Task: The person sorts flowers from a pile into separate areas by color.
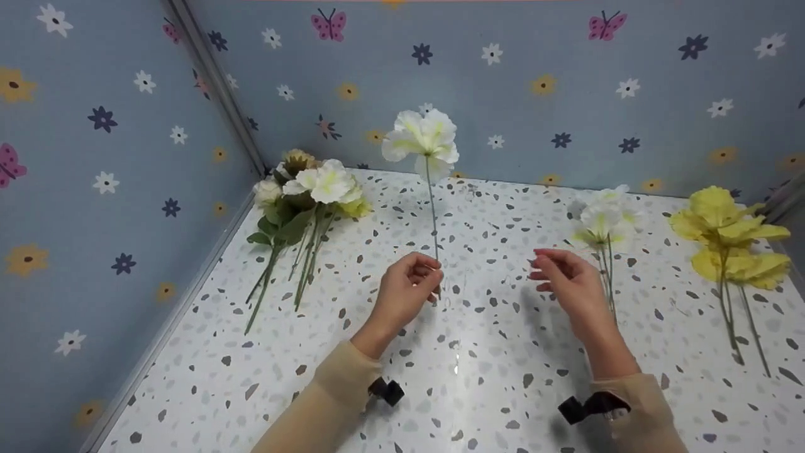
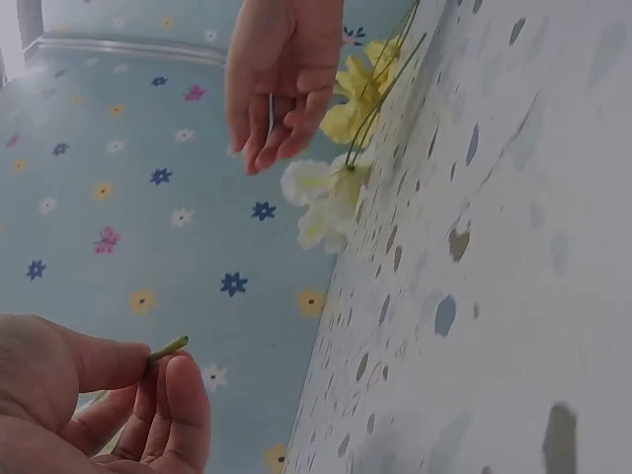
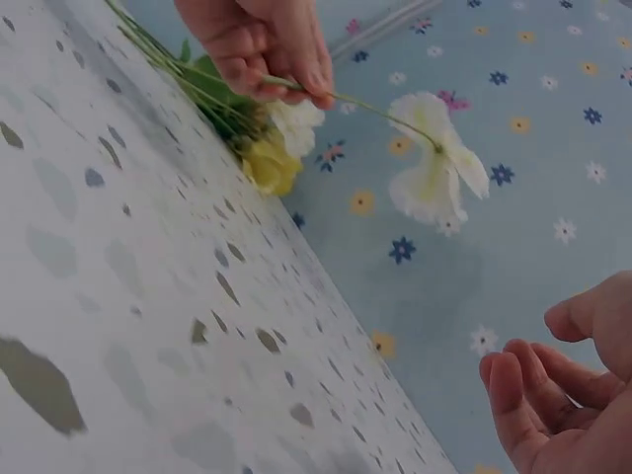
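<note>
Between thumb and fingers my left hand (image 1: 409,286) pinches the lower stem of a white artificial flower (image 1: 427,139), which stands upright with its bloom high in front of the back wall. The stem's cut end (image 2: 178,345) pokes out past the thumb in the left wrist view. My right hand (image 1: 569,280) hovers over the table with loosely bent fingers and holds nothing. Just beyond it lie white flowers (image 1: 607,220), their stems partly hidden behind the hand and wrist.
At the left lies a mixed bunch of flowers (image 1: 327,182) with green leaves (image 1: 286,229). Yellow flowers (image 1: 729,236) lie at the far right. The speckled table (image 1: 478,390) meets patterned blue walls (image 1: 503,126) at the back and left.
</note>
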The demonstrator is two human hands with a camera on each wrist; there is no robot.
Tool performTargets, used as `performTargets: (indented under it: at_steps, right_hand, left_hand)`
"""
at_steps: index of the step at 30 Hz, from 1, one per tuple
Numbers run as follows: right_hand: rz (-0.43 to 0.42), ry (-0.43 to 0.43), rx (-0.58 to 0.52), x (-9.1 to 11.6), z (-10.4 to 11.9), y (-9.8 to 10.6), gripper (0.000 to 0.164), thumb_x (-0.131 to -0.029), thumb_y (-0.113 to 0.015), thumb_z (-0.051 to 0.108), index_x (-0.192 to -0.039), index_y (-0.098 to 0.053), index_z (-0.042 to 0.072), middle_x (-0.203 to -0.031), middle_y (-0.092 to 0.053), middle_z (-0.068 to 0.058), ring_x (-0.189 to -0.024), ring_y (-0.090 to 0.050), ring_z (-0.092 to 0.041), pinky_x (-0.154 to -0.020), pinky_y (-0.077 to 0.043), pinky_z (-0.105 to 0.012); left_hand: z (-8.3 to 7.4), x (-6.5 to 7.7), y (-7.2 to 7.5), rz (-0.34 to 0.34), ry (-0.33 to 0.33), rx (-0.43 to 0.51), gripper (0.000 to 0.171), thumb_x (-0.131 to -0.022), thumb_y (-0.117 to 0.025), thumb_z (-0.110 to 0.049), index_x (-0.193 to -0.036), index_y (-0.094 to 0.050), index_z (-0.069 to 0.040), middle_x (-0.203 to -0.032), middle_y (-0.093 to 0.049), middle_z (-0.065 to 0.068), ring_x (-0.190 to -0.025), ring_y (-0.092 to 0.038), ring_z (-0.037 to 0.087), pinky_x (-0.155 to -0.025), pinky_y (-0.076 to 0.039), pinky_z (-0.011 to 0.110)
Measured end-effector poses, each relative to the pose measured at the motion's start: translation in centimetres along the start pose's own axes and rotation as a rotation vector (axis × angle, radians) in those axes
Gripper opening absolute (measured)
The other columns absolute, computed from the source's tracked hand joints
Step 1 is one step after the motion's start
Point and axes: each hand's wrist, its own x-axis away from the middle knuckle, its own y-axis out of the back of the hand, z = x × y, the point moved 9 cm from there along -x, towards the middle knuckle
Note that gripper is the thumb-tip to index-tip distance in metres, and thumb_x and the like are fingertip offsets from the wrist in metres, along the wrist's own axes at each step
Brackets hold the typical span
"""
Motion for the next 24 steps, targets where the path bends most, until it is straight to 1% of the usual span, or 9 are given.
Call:
performTargets:
  at_steps: [2,5,7,10,15,20,24]
  right_hand:
    - [0.061,0.016,-0.017,0.5,0.2,-1.9,0.044,-0.099,-0.065,0.035,-0.130,-0.061,0.005,-0.121,-0.065,-0.020,-0.101,-0.069,-0.026,-0.081,-0.059,-0.032]
    - [0.141,0.034,-0.040,1.4,0.5,-4.3,0.041,-0.098,-0.067,0.035,-0.128,-0.064,0.007,-0.120,-0.066,-0.022,-0.101,-0.069,-0.029,-0.080,-0.060,-0.036]
    - [0.176,0.042,-0.053,2.0,0.7,-5.5,0.039,-0.098,-0.068,0.035,-0.127,-0.065,0.009,-0.120,-0.066,-0.023,-0.101,-0.069,-0.032,-0.079,-0.060,-0.037]
    - [0.217,0.056,-0.069,2.6,0.9,-6.7,0.038,-0.098,-0.068,0.033,-0.127,-0.066,0.010,-0.119,-0.067,-0.022,-0.101,-0.069,-0.034,-0.078,-0.060,-0.038]
    - [0.250,0.092,-0.088,3.1,1.3,-7.6,0.037,-0.099,-0.067,0.029,-0.128,-0.066,0.006,-0.113,-0.070,-0.017,-0.098,-0.069,-0.031,-0.077,-0.060,-0.036]
    - [0.227,0.100,-0.120,3.3,1.5,-7.3,0.036,-0.097,-0.069,0.026,-0.124,-0.066,0.003,-0.110,-0.069,-0.019,-0.097,-0.070,-0.030,-0.077,-0.059,-0.035]
    - [0.203,0.103,-0.113,3.3,1.6,-7.2,0.033,-0.095,-0.073,0.024,-0.120,-0.068,0.003,-0.108,-0.068,-0.023,-0.094,-0.069,-0.028,-0.076,-0.059,-0.035]
  left_hand:
    - [-0.3,0.5,-1.0,0.029,-0.012,-0.013,0.011,-0.095,-0.070,-0.009,-0.105,-0.067,-0.006,-0.089,-0.068,0.010,-0.074,-0.067,0.025,-0.061,-0.060,0.038]
    - [-0.6,1.2,-2.4,0.068,-0.028,-0.035,0.013,-0.094,-0.072,-0.010,-0.105,-0.067,-0.005,-0.088,-0.069,0.007,-0.073,-0.067,0.023,-0.061,-0.060,0.039]
    - [-0.6,1.6,-3.2,0.095,-0.037,-0.058,0.015,-0.093,-0.073,-0.011,-0.105,-0.068,-0.004,-0.087,-0.069,0.004,-0.072,-0.067,0.021,-0.061,-0.060,0.038]
    - [-0.7,2.1,-4.4,0.136,-0.059,-0.096,0.014,-0.092,-0.074,-0.012,-0.103,-0.068,-0.006,-0.084,-0.069,0.001,-0.070,-0.067,0.017,-0.059,-0.060,0.034]
    - [-0.8,2.9,-5.7,0.193,-0.088,-0.143,0.010,-0.092,-0.074,-0.013,-0.100,-0.069,-0.011,-0.084,-0.069,-0.004,-0.069,-0.068,0.013,-0.059,-0.059,0.029]
    - [-0.9,3.2,-6.3,0.226,-0.115,-0.174,0.009,-0.093,-0.073,-0.012,-0.101,-0.071,-0.010,-0.086,-0.071,-0.005,-0.071,-0.067,0.008,-0.061,-0.058,0.027]
    - [-0.9,3.3,-6.6,0.247,-0.108,-0.161,0.010,-0.094,-0.073,-0.013,-0.103,-0.072,-0.010,-0.087,-0.073,-0.003,-0.071,-0.068,0.008,-0.062,-0.058,0.026]
